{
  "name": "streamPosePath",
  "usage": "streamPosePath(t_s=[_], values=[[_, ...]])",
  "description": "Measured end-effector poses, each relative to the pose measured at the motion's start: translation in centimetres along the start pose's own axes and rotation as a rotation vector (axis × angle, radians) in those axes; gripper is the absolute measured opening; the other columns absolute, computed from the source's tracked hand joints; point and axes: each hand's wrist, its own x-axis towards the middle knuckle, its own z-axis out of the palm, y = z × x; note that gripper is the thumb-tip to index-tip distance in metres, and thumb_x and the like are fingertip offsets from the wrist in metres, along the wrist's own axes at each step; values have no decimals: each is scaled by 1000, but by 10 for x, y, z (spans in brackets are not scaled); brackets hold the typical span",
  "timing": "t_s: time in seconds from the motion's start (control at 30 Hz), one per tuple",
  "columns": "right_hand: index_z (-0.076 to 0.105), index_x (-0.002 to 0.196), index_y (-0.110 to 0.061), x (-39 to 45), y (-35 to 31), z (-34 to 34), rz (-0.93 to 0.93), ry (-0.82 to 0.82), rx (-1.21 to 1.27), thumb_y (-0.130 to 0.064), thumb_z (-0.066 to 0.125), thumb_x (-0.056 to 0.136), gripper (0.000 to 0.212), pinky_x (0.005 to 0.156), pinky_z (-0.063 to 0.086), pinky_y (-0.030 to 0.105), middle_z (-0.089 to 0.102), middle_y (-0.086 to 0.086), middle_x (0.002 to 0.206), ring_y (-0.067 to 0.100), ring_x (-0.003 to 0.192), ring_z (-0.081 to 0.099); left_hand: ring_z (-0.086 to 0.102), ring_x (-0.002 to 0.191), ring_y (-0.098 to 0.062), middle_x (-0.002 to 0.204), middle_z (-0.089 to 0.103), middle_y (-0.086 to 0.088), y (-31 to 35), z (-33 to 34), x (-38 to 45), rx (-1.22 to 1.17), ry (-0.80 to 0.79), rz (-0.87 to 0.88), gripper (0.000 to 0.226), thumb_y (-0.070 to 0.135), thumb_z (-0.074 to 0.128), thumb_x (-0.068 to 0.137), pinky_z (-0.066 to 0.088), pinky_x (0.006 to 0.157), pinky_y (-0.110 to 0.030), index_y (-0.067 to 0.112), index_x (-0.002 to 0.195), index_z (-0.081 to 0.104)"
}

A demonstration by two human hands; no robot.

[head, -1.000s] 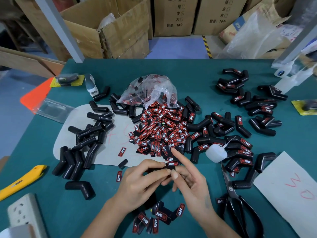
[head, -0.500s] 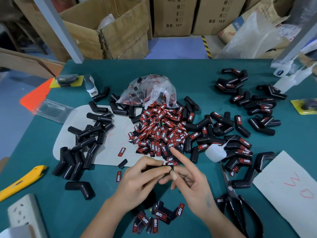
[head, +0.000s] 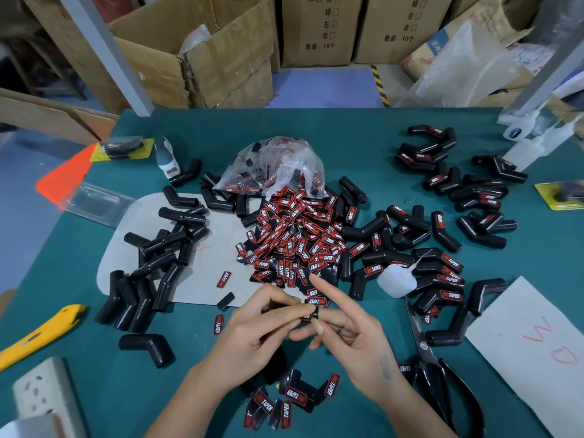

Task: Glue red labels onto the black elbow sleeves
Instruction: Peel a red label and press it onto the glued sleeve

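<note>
Head view
Left hand: the left hand [head: 252, 330] sits near the front edge of the worktop [head: 363, 137], at mid-width; its fingers are curled and pinch a small black piece with a red label [head: 311, 315] at the fingertips.
Right hand: the right hand [head: 350, 339] meets the left at that piece; its thumb tip touches the piece, the index finger points straight out toward the label pile, and the other fingers are loosely bent.
Held piece: mostly hidden by the fingertips, so whether it is a sleeve or only a label cannot be told.
Red labels: a heap of loose red labels [head: 297, 241] lies at the middle of the worktop, spilling from a clear plastic bag [head: 271, 165] behind it; a few more lie near the front edge, between the forearms.
Plain sleeves: unlabelled black elbow sleeves [head: 158, 257] lie toward the left edge, partly on a pale sheet [head: 208, 279].
Labelled sleeves: labelled sleeves [head: 442, 273] lie to the right of the heap and on toward the far right corner.
Glue bottle: a small white glue bottle [head: 393, 281] lies among the labelled sleeves, just right of the right hand's index finger.
Scissors: black scissors [head: 442, 380] lie by the front edge, right of the right forearm.
Knife: a yellow utility knife [head: 38, 336] lies at the left edge.
</note>
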Motion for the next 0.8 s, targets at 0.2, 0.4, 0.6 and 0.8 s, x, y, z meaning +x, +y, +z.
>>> streamPosePath(t_s=[0.2, 0.4, 0.6, 0.8], values=[[46, 154, -42, 1, 2, 0, 2, 5, 35, -15, 65, 103, 61, 81, 57, 23, 81, 7, 102, 23, 96, 78, 63, 105, -10, 122, 56, 8, 1, 1, 0, -13, 0, -1, 31, 15, 58, 108, 50, 86, -20, 17, 137, 70], [50, 152, -42, 0, 7, 2, 15, 45, 54, -18, 69, 101, 59, 79, 58, 24, 81, 7, 103, 25, 97, 79, 64, 105, -11, 123, 56, 9, 1, 4, -2, -8, 3, 6, 31, 16, 59, 108, 52, 83, -23, 19, 137, 70], [42, 157, -43, -1, 9, -2, 17, 6, -23, -20, 65, 105, 61, 79, 58, 23, 82, 2, 104, 23, 100, 78, 64, 103, -8, 123, 57, 11, 3, 2, -1, -46, 8, -27, 28, 15, 61, 106, 50, 84, -20, 16, 132, 73], [39, 158, -45, 0, 10, -5, 17, -24, -70, -27, 61, 106, 59, 80, 57, 24, 82, -2, 103, 25, 98, 76, 65, 106, -12, 119, 60, 7, 4, 0, 1, -58, 25, -44, 29, 12, 66, 102, 51, 88, -21, 18, 129, 75]])
